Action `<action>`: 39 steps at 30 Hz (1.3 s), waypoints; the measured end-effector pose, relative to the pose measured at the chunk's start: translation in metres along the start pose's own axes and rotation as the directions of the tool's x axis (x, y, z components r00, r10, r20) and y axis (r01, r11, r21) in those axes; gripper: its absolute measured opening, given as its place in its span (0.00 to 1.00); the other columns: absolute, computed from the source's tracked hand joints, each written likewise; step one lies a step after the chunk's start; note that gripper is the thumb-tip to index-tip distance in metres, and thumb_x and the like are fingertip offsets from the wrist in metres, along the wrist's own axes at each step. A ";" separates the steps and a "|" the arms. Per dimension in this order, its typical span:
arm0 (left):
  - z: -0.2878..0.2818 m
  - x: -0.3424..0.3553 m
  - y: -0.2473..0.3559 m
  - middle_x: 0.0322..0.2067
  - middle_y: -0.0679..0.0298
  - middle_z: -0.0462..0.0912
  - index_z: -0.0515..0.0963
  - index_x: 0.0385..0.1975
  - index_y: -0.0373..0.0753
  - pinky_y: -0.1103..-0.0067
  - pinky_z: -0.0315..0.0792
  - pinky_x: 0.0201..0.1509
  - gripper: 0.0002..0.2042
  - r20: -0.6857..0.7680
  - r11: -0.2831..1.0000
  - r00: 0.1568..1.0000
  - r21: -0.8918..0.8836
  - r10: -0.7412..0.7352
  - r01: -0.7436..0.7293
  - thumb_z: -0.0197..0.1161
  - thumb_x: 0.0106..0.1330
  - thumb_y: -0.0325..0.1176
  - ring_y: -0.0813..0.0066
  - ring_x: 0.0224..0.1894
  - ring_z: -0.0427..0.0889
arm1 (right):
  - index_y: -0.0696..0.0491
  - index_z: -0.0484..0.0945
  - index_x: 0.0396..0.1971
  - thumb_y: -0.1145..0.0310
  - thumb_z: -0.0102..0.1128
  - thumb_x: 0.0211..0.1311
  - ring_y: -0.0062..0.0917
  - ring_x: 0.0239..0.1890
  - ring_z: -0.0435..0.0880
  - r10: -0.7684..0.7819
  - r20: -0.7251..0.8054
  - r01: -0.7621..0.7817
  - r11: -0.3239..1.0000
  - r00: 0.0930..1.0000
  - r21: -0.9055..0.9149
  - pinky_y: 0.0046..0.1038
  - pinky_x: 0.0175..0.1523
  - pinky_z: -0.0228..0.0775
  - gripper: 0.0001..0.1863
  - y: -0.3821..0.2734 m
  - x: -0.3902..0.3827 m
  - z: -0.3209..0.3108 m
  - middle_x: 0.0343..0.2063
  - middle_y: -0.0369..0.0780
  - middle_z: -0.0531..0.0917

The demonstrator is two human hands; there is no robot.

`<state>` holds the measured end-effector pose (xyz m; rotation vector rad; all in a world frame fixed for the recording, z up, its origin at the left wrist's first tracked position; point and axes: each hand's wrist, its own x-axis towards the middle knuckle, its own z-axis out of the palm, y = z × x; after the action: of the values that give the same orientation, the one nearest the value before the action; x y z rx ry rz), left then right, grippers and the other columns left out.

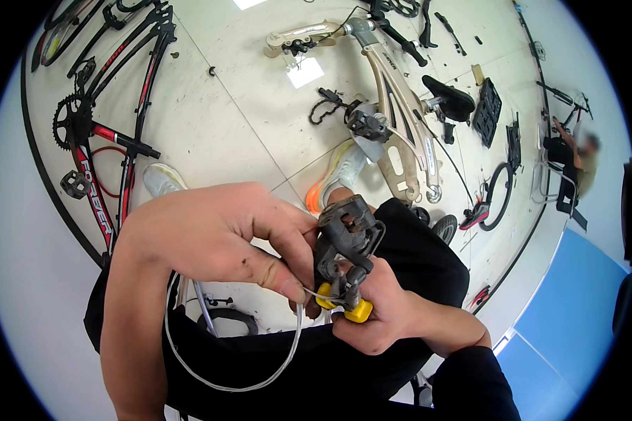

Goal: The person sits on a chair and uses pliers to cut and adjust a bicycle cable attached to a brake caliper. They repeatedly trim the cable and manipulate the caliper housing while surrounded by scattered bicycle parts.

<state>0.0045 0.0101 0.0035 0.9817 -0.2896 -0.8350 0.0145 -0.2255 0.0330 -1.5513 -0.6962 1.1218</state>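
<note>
Above my lap, my left hand (225,235) is closed, thumb and fingers pinching a thin grey cable (296,344) that hangs in a loop below it. Just right of those fingertips is a dark, dirty bicycle part that looks like a derailleur (344,235), with a bent metal arm. My right hand (376,312) is wrapped round a tool with yellow grips (359,311), perhaps pliers, under the dark part. The cable's end passes toward the yellow grips. Fingers behind the part are hidden, so I cannot tell which of them support it.
A black-and-red bicycle frame (91,179) lies on the left floor. Ahead lies a beige frame (400,98), with a black saddle (448,98), a black tool case (486,112) and a loose tyre (500,196) to its right. Farther right, a person (565,168) sits by bicycle parts.
</note>
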 end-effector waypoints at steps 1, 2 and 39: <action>0.000 0.000 -0.001 0.27 0.60 0.75 0.83 0.31 0.32 0.80 0.65 0.31 0.09 0.001 1.000 1.000 0.004 0.006 -0.006 0.70 0.50 0.27 0.72 0.29 0.73 | 0.58 0.73 0.27 0.79 0.54 0.36 0.42 0.20 0.74 0.023 0.000 -0.023 1.000 1.000 0.014 0.32 0.25 0.66 0.11 0.000 0.000 0.000 0.18 0.44 0.74; 0.000 0.000 -0.002 0.27 0.61 0.75 0.83 0.31 0.32 0.80 0.65 0.31 0.09 0.002 1.000 1.000 0.007 0.013 -0.013 0.70 0.51 0.27 0.72 0.29 0.74 | 0.57 0.74 0.25 0.79 0.54 0.36 0.41 0.19 0.74 0.046 0.000 -0.046 0.999 0.999 0.027 0.31 0.25 0.66 0.10 0.000 0.000 0.000 0.18 0.43 0.74; -0.001 -0.003 -0.003 0.29 0.58 0.82 0.83 0.31 0.32 0.79 0.71 0.38 0.09 -0.008 0.964 0.986 0.211 -0.166 0.164 0.71 0.50 0.25 0.69 0.34 0.78 | 0.60 0.72 0.40 0.85 0.45 0.42 0.24 0.40 0.76 0.375 0.187 -0.415 0.739 0.908 0.531 0.25 0.48 0.66 0.20 -0.013 0.000 0.007 0.36 0.40 0.78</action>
<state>0.0018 0.0117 0.0011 1.2132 -0.3118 -0.9750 0.0095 -0.2191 0.0454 -1.1660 -0.0340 1.5382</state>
